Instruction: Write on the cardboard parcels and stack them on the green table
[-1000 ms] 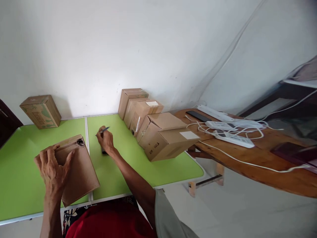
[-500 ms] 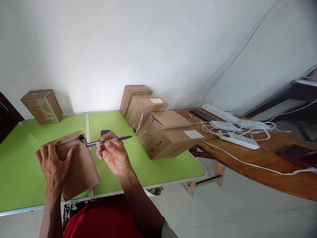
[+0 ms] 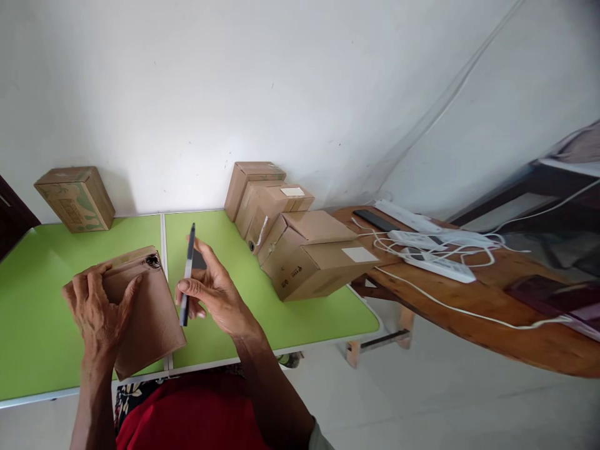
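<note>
The left hand (image 3: 100,306) grips the small carton (image 3: 147,325) from its left side, thumb laid along the upper face and fingers bent over the edge. That carton lies beneath the left palm, near the right hand, on the green table (image 3: 42,325). The right hand (image 3: 213,290) pinches a pen (image 3: 188,269) between thumb and fingers, its dark pointed end aimed away from the body.

With 2 hands this near each other, a leftward drift of the right could scrape the pen along the carton's side. The pinch looks light – a loosened thumb might let the pen roll free. Pressing unevenly with the left hand could make the carton skid. Just beyond the right fingers, a dark flat object (image 3: 199,257) might get knocked; farther right, an outward forearm swing could bump the row of cartons (image 3: 314,269).
</note>
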`<state>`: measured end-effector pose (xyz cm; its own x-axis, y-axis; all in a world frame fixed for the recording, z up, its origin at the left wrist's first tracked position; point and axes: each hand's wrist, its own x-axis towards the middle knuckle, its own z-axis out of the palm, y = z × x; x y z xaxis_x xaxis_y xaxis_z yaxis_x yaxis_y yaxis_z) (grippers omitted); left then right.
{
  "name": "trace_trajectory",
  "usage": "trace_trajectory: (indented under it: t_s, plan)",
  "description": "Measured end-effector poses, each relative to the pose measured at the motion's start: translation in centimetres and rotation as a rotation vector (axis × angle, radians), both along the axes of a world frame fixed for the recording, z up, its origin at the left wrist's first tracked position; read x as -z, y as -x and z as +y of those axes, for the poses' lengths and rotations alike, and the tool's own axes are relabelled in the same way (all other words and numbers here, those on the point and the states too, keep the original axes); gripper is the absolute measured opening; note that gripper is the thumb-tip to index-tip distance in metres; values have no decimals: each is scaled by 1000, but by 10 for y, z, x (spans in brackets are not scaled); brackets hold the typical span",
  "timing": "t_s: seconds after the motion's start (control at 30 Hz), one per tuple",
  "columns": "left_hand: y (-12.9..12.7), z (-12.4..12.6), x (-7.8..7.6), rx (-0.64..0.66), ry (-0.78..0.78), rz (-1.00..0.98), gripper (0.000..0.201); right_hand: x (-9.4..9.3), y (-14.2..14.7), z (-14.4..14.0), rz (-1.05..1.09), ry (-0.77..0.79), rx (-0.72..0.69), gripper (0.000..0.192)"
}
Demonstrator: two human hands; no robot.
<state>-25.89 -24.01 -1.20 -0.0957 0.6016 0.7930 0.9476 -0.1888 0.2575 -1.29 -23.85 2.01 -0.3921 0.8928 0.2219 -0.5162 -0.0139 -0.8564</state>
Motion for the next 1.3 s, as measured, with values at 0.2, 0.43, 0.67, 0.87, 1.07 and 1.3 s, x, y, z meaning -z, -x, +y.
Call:
trace_trajectory:
  t_s: [0.2,0.43,0.67,0.87,1.07,1.3]
  plan:
    - [0,-1,1,-22,28,-14,66,-1,-8,1,88,-61,-90,54]
    - [0,-1,2,-35,35,-7,71,-5,1,-1,150,-148,215,35]
    - [-1,-3,2,-57,59,-34,65,1,24,-6,160,-54,557,39]
    - [-3,-5,2,-42,72,-78,61,5,34,-6,156,-55,350,50]
    - [-3,-4,2,-30,80,-88,57,15,44,2,183,-22,349,38]
    - [-1,-4,4,-6,33,-26,49,32,63,5,84,-75,493,41]
